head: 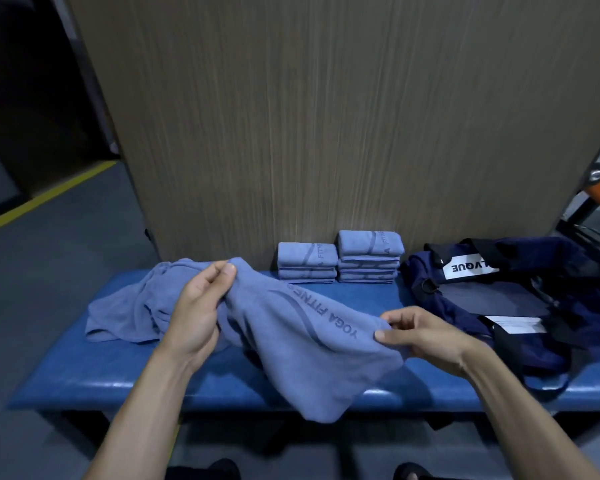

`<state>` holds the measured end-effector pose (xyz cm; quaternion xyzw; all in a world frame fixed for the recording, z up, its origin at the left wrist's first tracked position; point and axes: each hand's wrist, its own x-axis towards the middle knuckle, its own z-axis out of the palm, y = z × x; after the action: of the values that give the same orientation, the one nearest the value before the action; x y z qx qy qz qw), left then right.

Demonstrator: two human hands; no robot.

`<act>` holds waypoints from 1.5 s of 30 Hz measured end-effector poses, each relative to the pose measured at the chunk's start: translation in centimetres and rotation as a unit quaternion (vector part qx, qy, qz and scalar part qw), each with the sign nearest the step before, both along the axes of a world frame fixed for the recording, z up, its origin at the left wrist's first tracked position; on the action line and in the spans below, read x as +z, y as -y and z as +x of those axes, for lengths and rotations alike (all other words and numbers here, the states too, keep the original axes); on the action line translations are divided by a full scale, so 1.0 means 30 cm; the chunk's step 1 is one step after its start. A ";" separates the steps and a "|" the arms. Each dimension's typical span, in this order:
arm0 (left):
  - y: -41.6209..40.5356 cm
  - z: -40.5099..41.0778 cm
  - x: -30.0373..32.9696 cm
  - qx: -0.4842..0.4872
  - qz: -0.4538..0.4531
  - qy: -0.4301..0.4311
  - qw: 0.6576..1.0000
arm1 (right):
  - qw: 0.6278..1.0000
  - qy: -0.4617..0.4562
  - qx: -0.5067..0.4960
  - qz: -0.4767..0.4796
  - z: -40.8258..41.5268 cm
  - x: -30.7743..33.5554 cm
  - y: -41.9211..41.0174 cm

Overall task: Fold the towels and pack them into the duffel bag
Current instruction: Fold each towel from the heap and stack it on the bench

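Towel [291,341] stretched between hands, fingers [222,271] pinching corners

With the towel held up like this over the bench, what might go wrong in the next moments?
1. The towel is held only by pinches of the left hand and right hand; its lower part hangs past the front edge of the bench, so a lost grip may drop it to the floor.
2. A loose towel pile lies under the left hand and may get dragged along.
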<state>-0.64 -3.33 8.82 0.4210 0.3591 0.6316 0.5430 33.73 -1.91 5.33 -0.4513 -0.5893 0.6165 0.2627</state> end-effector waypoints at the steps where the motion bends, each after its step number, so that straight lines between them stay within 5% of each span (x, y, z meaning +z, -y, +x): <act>1: 0.010 -0.011 0.016 -0.002 -0.001 -0.038 0.999 | 0.998 0.053 -0.006 0.026 0.009 0.033 0.001; 3: 0.029 -0.036 0.063 -0.016 0.008 -0.125 0.992 | 0.974 0.191 -0.030 0.121 0.028 0.109 -0.012; 6: 0.057 -0.083 0.169 -0.043 0.062 -0.263 0.962 | 0.880 0.363 -0.114 0.283 0.038 0.269 -0.019; 10: 0.108 -0.106 0.371 -0.071 0.126 -0.350 0.925 | 0.793 0.312 -0.314 0.418 -0.001 0.543 0.034; 16: 0.162 -0.058 0.587 -0.083 0.122 -0.422 0.894 | 0.831 0.048 -0.357 0.424 -0.090 0.840 0.104; 23: 0.179 -0.018 0.745 0.042 0.189 -0.233 0.953 | 0.837 -0.112 -0.360 0.397 -0.123 1.009 0.163; 30: 0.110 0.041 0.787 0.017 0.168 -0.171 0.971 | 0.822 -0.104 -0.395 0.397 -0.087 0.989 0.104; 37: -0.074 0.032 0.712 0.100 0.169 -0.319 0.927 | 0.821 -0.058 -0.382 0.420 -0.051 0.890 -0.008; 41: -0.134 0.023 0.743 0.153 0.214 -0.353 0.898 | 0.789 -0.043 -0.394 0.469 -0.059 0.918 -0.021; 45: -0.123 0.010 0.792 0.161 0.260 -0.330 0.893 | 0.712 0.000 -0.427 0.557 -0.072 0.954 0.032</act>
<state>-0.33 0.37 32.57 0.6677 0.4031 0.6064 0.1551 31.57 -2.87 33.96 -0.4267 -0.5708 -0.0018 0.7015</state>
